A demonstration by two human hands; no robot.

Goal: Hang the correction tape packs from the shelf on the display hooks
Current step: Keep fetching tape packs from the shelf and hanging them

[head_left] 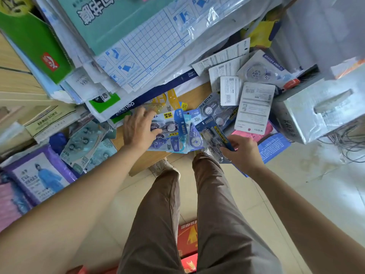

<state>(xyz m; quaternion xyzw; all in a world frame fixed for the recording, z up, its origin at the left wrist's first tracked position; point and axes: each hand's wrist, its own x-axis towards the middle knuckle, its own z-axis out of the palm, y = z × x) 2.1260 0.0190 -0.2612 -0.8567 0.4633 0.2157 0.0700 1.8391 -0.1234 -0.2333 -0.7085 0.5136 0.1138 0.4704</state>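
Correction tape packs (173,129): loose pile on wooden shelf (197,97), frame centre.
Dark blue pack (212,133): pinched at its near edge by right hand (242,150), 4 o'clock of pile.
Left hand (138,129): flat, fingers straight, resting on pile, 9 o'clock.
Grey taped box (316,113): 3 o'clock, closed, contents unseen.

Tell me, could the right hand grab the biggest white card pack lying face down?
Probably, once freed: the white card pack lies uncovered on top, just beyond the right hand, which grips a dark blue blister pack.
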